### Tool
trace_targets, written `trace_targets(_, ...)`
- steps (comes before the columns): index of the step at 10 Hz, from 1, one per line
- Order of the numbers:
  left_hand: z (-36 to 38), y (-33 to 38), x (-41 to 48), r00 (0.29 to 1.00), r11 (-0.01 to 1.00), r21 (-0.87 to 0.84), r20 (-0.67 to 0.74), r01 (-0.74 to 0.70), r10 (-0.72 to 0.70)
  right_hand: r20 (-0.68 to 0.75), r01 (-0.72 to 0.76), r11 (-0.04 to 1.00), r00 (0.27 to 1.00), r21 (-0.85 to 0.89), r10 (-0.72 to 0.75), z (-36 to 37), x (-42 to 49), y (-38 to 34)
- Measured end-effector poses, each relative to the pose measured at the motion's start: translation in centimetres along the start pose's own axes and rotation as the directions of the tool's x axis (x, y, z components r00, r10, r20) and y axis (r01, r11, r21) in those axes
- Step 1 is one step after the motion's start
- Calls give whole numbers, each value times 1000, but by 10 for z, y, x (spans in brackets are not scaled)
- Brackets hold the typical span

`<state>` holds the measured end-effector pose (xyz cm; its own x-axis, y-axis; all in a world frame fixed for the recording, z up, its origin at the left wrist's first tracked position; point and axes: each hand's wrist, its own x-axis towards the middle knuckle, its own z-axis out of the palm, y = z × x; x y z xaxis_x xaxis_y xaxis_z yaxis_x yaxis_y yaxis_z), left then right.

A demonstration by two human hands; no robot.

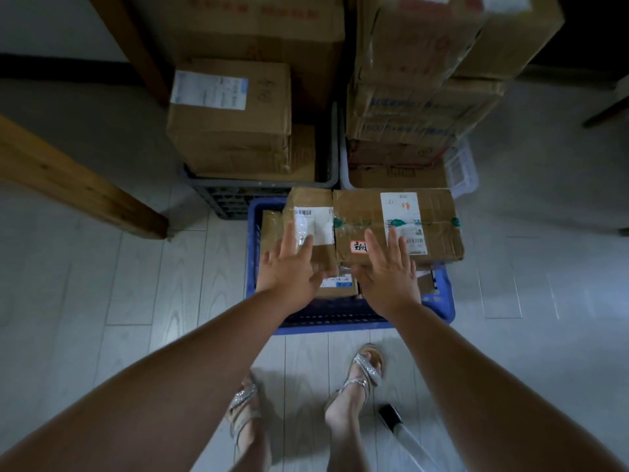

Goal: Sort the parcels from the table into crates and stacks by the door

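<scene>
A blue crate on the floor holds several cardboard parcels. On top lie a small taped parcel with a white label and a wider brown parcel with a white label and green tape. My left hand reaches over the small parcel with fingers straight and spread. Spread the same way, my right hand lies over the near edge of the wider parcel. Neither hand grips anything. More parcels sit lower in the crate, partly hidden by my hands.
Behind the blue crate, a dark crate carries stacked cartons, and a white crate carries a taller carton stack. A wooden table leg slants in at left. My sandalled feet stand on the tiled floor beside a dark object.
</scene>
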<state>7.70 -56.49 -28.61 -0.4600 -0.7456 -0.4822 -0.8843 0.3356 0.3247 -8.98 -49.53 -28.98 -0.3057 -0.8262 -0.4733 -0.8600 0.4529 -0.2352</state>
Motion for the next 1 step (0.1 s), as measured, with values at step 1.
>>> trace_targets(1, -22, 1, -22, 1000, 997, -73, -11, 25, -26, -9, -14, 998, 1000, 56, 15, -11, -24, -22)
